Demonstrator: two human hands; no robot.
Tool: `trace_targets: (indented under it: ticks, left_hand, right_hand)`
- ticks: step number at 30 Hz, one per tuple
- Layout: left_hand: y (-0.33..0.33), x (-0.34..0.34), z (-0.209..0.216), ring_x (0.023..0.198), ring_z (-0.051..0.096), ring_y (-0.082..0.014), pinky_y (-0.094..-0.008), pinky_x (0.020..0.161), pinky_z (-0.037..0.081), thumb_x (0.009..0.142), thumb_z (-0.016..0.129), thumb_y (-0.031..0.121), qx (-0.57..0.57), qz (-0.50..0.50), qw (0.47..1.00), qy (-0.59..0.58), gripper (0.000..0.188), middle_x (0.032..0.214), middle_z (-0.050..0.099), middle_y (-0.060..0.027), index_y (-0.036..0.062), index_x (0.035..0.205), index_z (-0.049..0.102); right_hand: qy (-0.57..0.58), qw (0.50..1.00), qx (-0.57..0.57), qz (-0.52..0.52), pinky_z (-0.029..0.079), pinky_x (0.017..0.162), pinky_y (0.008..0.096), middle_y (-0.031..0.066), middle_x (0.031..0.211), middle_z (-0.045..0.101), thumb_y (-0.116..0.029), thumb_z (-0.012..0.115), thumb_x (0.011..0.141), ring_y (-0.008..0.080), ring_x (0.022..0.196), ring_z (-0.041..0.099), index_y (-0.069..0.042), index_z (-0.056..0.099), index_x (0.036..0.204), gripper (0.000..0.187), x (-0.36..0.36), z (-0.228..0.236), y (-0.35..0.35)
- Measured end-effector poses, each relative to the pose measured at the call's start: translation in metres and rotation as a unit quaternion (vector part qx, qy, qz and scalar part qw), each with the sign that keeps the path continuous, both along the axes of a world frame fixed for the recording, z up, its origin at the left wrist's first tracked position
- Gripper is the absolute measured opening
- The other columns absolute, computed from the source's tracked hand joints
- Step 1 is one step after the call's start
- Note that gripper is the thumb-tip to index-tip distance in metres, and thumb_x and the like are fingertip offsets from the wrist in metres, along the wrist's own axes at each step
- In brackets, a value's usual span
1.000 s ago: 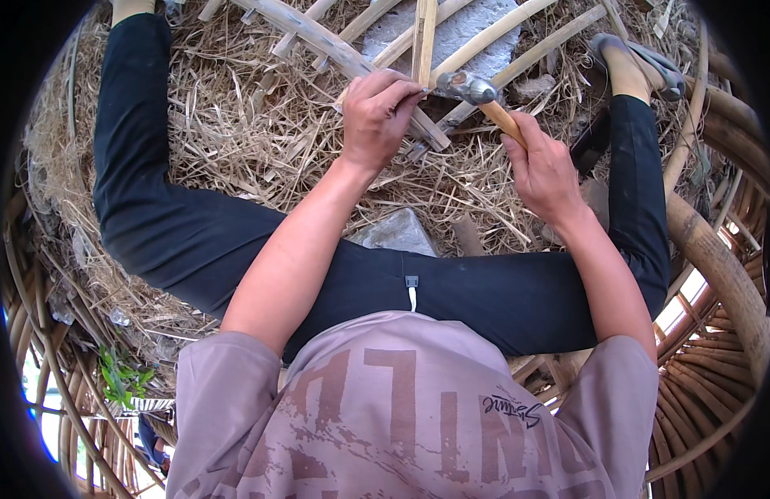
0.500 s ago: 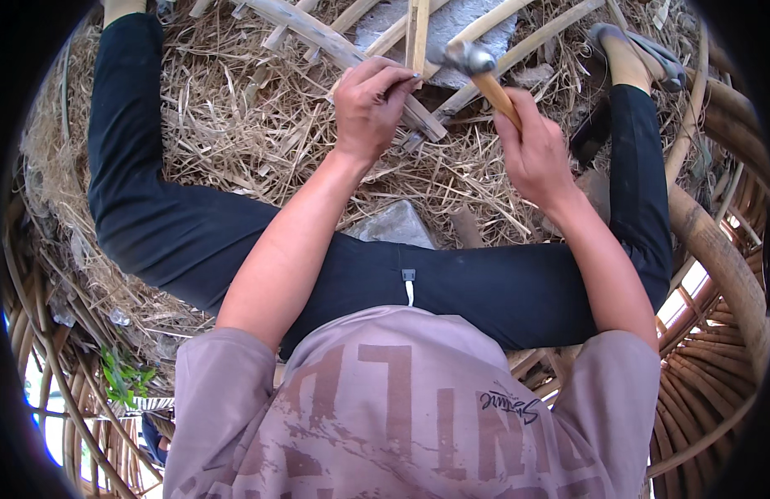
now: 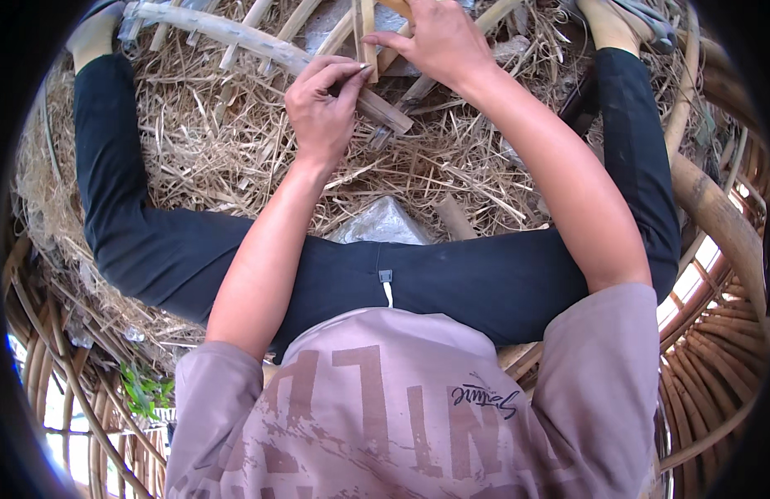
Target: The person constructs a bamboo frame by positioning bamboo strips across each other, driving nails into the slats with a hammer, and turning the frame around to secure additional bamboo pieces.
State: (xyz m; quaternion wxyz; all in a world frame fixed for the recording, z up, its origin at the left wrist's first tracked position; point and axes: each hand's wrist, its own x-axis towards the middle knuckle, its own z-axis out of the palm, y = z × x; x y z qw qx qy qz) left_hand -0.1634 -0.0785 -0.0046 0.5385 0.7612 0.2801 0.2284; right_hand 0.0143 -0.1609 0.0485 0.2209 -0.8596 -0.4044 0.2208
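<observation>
My left hand [image 3: 323,108] is closed in a pinch at the lower end of an upright wooden slat [image 3: 369,50]; what its fingertips hold is too small to make out. Beneath and beside that hand runs a long split-bamboo strip [image 3: 235,35], slanting down to the right. My right hand [image 3: 447,46] is at the top, just right of the slat, its thumb stretched toward the slat. Its fingers are partly hidden around the hammer, of which a piece of the yellowish handle [image 3: 396,7] shows; the head is out of sight.
More bamboo strips [image 3: 300,20] lie crosswise over a grey slab [image 3: 325,33]. Straw and shavings [image 3: 227,158] cover the ground between my legs. A grey plastic-looking block [image 3: 382,223] and a short wood piece [image 3: 455,218] lie near my lap. Curved bamboo poles [image 3: 718,224] stand at right.
My right hand has moved up and left toward the slat, taking the hammer head out of view. The left hand still pinches at the slat's end; the whole view has shifted slightly.
</observation>
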Motion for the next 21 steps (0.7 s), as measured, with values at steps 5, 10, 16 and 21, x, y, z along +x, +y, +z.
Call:
trace_targets:
  ticks: [5, 10, 16, 21]
  left_hand:
    - [-0.001, 0.001, -0.002, 0.080, 0.067, -0.0122, -0.0266, 0.073, 0.053, 0.087, 0.081, 0.006, 0.005, -0.003, 1.000, -0.013, 0.011, 0.093, 0.074, -0.0053, 0.0019, 0.096, 0.080]
    - [-0.002, 0.002, -0.005, 0.080, 0.067, -0.0128, -0.0269, 0.073, 0.053, 0.086, 0.082, 0.007, 0.042, 0.015, 0.999, 0.001, 0.012, 0.098, 0.074, -0.0056, 0.0019, 0.096, 0.079]
    - [-0.002, 0.001, -0.004, 0.084, 0.071, -0.0144, -0.0272, 0.075, 0.056, 0.087, 0.079, 0.002, 0.032, -0.010, 0.999, -0.013, 0.010, 0.100, 0.075, -0.0063, 0.0008, 0.097, 0.079]
    - [-0.001, 0.003, -0.010, 0.087, 0.073, -0.0152, -0.0281, 0.077, 0.058, 0.085, 0.078, 0.000, 0.091, -0.024, 0.995, -0.035, 0.011, 0.099, 0.076, -0.0076, 0.0012, 0.096, 0.078]
  right_hand:
    - [-0.014, 1.000, 0.021, 0.015, 0.056, 0.080, 0.0531, 0.0245, 0.097, 0.071, -0.036, 0.079, 0.087, 0.0451, 0.094, 0.069, -0.006, 0.062, 0.117, 0.046, 0.002, -0.001, -0.003]
    - [0.039, 0.999, -0.022, -0.012, 0.056, 0.078, 0.0542, 0.0251, 0.089, 0.071, -0.035, 0.079, 0.087, 0.0460, 0.091, 0.070, -0.006, 0.062, 0.117, 0.045, 0.000, 0.006, -0.001]
    - [0.014, 1.000, -0.014, 0.007, 0.057, 0.075, 0.0545, 0.0258, 0.086, 0.071, -0.035, 0.077, 0.088, 0.0465, 0.087, 0.070, -0.006, 0.062, 0.118, 0.044, 0.001, 0.004, -0.002]
    - [0.028, 0.999, -0.038, 0.021, 0.058, 0.075, 0.0530, 0.0262, 0.086, 0.071, -0.036, 0.077, 0.089, 0.0456, 0.088, 0.071, -0.006, 0.061, 0.119, 0.046, 0.003, 0.010, -0.003]
